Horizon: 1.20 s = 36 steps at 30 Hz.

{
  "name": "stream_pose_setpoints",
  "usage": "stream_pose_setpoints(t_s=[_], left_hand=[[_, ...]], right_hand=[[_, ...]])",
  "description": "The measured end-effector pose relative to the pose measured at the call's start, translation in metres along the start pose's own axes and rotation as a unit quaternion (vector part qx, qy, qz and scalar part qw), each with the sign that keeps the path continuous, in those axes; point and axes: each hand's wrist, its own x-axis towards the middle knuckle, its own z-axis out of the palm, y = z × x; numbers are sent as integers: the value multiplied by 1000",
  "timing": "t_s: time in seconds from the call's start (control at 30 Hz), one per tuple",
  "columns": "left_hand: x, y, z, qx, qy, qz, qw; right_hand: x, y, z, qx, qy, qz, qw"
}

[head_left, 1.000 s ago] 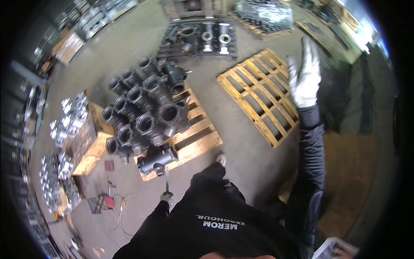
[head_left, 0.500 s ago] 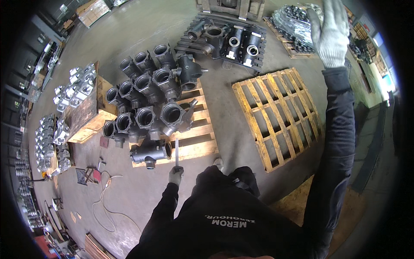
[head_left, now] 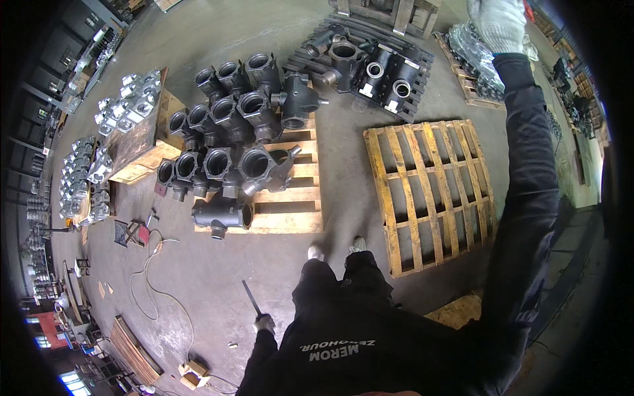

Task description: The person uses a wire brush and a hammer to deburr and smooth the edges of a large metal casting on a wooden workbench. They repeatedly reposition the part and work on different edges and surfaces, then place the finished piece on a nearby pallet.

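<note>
My left hand, in a grey glove, is closed around one end of a long, flat, file-like metal bar. The bar points up and away over the bare floor, apart from the castings. My right hand, in a pale knitted glove, is raised at the upper right and cut by the picture's edge, so its fingers are mostly hidden. Ahead of me, black valve-body castings stand close together on a wooden pallet. The nearest casting lies on its side at the pallet's front edge.
An unloaded yellowish pallet lies on the right. Farther off, a dark pallet carries more black castings. Silver castings sit on a wooden crate at left. A pale hose loops over the floor near a small folding stool.
The bar in my left hand has swung away from the pallet, and its tip now points up-left. My right hand has risen, so its fingers leave the view. My head has shifted.
</note>
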Motion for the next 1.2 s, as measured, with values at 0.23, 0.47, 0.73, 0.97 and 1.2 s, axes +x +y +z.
stream_pose_setpoints(t_s=[0.23, 0.47, 0.73, 0.97, 1.2], left_hand=[[-25, -90, -23, -95, -30, -84, 991], [0, -39, 10, -110, -97, 27, 989], [1, -12, 35, -101, -78, 93, 987], [-4, -49, -3, -5, -56, -21, 998], [-2, -33, 8, 73, -28, 36, 996]], right_hand=[[-28, 11, -36, 16, -44, -1, 999], [-52, -14, -75, -8, -113, 42, 993], [-283, -65, -131, 177, -329, 64, 925], [-529, -149, -308, 134, -704, 314, 623], [-665, -163, -454, 121, -889, 168, 408]])
